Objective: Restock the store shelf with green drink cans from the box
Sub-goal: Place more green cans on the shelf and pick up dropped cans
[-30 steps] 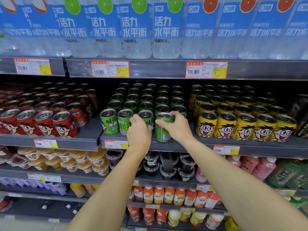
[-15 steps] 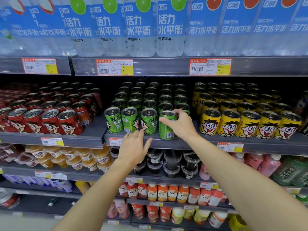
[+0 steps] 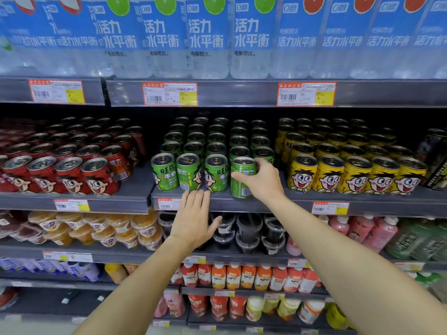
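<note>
The left hand (image 3: 193,220) hung just below the shelf lip (image 3: 217,203), fingers (image 3: 194,199) straight and close together, holding nothing, their tips level with the price strip under the green cans. Up at the shelf, the right hand (image 3: 262,181) wrapped its fingers (image 3: 244,176) around the fourth green can (image 3: 240,183) in the front row, thumb across its face, the can upright on the shelf edge with its barcode side outward.

Risk, as I judged it: that can stood right at the front lip, so a push off-line could tip it over the edge, or knock the third green can (image 3: 216,174) touching it on the left. Turning it could also drag the wrist into the yellow cans (image 3: 302,174) nearby.

Counting: four green cans across the front, with five columns behind running about five deep before the dark swallowed them. Five yellow cans fronted their block; four red cans (image 3: 99,176) showed whole in front, more cut off left. Three price tags (image 3: 169,93) hung above. No box in view.
</note>
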`<action>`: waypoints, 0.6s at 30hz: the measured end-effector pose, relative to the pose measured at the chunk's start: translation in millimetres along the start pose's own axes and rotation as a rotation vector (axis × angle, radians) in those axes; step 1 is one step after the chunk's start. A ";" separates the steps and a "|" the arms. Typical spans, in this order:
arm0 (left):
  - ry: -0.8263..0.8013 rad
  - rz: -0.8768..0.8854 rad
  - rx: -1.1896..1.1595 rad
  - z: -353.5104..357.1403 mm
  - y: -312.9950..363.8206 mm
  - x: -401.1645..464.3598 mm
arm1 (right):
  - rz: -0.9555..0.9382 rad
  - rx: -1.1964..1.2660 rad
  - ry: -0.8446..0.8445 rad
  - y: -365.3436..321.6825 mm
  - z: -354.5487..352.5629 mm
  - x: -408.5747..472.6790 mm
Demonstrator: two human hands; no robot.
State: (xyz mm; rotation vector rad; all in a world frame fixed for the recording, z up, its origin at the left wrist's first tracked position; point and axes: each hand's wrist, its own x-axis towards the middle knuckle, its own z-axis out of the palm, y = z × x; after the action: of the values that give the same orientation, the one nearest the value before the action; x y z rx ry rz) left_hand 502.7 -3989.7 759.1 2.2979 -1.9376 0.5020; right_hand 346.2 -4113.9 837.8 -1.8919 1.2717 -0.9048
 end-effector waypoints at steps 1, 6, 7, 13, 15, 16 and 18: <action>0.002 0.004 0.001 0.3 -0.8 0.6 | -0.001 -0.005 0.014 -0.6 1.2 -0.6; -0.007 0.048 0.032 1.4 -7.8 0.3 | 0.000 0.004 0.036 -0.3 7.5 1.9; -0.012 0.052 0.039 0.8 -7.9 0.5 | 0.013 0.013 0.044 -0.9 8.2 3.0; -0.060 0.065 0.058 -5.6 -8.8 1.1 | 0.064 0.053 0.094 -7.8 15.0 5.0; -0.080 0.073 0.068 -6.8 -9.4 1.1 | 0.060 0.049 0.110 -8.8 17.4 4.9; -0.089 0.077 0.072 -7.3 -9.7 1.2 | 0.061 0.048 0.112 -8.4 19.3 5.7; -0.099 0.083 0.081 -8.3 -10.0 1.5 | 0.062 0.038 0.120 -7.9 22.4 6.3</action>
State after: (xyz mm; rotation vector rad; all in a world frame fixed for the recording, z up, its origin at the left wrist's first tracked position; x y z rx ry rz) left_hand 511.0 -3986.9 768.7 2.3412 -2.1025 0.4929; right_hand 370.4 -4114.1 833.6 -1.7818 1.3668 -1.0151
